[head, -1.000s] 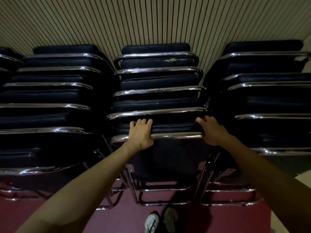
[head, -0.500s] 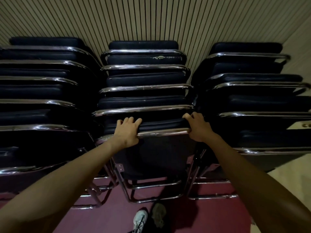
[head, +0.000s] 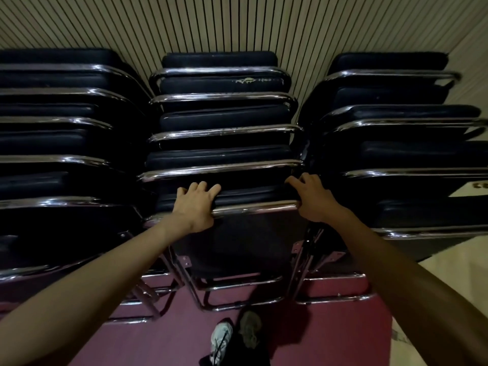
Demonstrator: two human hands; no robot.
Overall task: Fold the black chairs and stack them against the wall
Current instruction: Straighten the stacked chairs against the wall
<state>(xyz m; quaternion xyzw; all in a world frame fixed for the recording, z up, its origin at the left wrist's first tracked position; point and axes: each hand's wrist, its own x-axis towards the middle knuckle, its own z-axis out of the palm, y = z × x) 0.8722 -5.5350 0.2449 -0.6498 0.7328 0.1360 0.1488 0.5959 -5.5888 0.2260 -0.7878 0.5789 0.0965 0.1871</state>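
Three rows of folded chairs (head: 224, 117) leaned against the slatted wall (head: 237, 22); most of the job looked done; the left hand (head: 194, 207) and right hand (head: 315, 200) each gripped, fingers curled over, the chrome top rail (head: 253, 207) of the front chair (head: 245, 239) in the middle row, which stood touching the one behind; what remained seemed only to settle it and let go, though any unfolded chairs were out of view.

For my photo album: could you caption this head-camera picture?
Left hand and right hand grip the front folded chair of the middle stack at the slatted wall.
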